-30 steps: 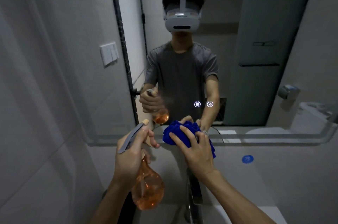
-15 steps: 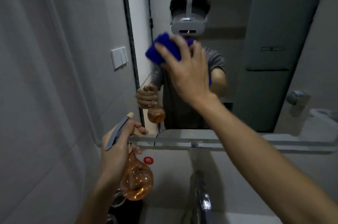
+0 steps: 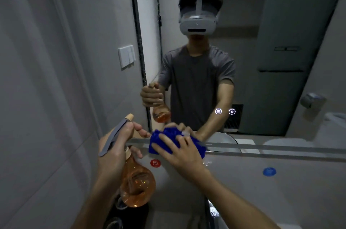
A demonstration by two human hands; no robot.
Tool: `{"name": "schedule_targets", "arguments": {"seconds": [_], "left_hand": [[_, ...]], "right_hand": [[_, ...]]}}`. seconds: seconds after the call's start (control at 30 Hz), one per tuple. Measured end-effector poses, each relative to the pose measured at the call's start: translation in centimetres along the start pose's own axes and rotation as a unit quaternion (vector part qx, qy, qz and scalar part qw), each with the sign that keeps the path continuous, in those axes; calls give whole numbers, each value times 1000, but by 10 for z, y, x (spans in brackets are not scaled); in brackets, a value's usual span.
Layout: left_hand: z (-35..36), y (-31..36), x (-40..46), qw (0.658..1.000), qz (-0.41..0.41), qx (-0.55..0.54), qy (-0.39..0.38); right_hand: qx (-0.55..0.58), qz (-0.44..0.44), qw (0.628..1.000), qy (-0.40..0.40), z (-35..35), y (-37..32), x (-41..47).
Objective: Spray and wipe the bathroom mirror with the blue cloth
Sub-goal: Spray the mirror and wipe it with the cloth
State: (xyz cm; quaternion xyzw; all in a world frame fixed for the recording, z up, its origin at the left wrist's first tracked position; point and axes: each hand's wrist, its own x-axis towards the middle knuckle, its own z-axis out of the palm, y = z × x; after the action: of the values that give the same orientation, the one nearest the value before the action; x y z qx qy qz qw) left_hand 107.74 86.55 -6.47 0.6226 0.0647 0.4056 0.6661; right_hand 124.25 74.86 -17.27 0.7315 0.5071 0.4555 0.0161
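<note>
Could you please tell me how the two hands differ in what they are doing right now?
The left hand grips the orange spray bottle upright, clear of the glass; the right hand presses the blue cloth flat against the mirror at its bottom edge. The left sits lower and nearer the wall. Both are bare.

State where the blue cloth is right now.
In the head view, the blue cloth sits centre frame under the right hand, at the mirror's bottom edge, right of the spray bottle.

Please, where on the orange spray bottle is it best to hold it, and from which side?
Probably the narrow neck of the bottle, just under the grey trigger, approached from behind. The round belly looks too wide to wrap; the left hand already grips it this way.
</note>
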Motion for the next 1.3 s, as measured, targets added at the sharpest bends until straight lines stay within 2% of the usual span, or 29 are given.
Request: {"name": "schedule_targets", "arguments": {"seconds": [0.07,0.17,0.3,0.43,0.53,0.63,0.73,0.83,1.0,1.3], "left_hand": [[-6,-1,1,1000,-2,10,1],[-12,-2,2,1000,-9,16,7],[-16,-3,4,999,-10,36,17],[-15,1,5,999,-10,50,8],[-17,2,5,999,-10,48,13],[-19,3,3,999,-11,44,8],[-23,-1,-1,998,-16,62,14],[-34,-6,-10,997,-27,74,20],[-60,-10,-17,993,-53,81,68],[-76,-11,-14,993,-63,79,67]], "right_hand": [[12,-28,999,-22,1,2,-5],[7,-20,999,35,-12,24,18],[-16,105,979,172,-64,83,92],[-37,229,944,236,-127,142,170],[-26,295,913,280,-146,149,196],[-25,252,933,254,-120,117,181],[-30,131,978,162,-69,66,132],[-46,50,993,96,-32,34,83],[-46,47,994,93,-30,30,68],[-59,56,991,101,-25,28,69]]}}
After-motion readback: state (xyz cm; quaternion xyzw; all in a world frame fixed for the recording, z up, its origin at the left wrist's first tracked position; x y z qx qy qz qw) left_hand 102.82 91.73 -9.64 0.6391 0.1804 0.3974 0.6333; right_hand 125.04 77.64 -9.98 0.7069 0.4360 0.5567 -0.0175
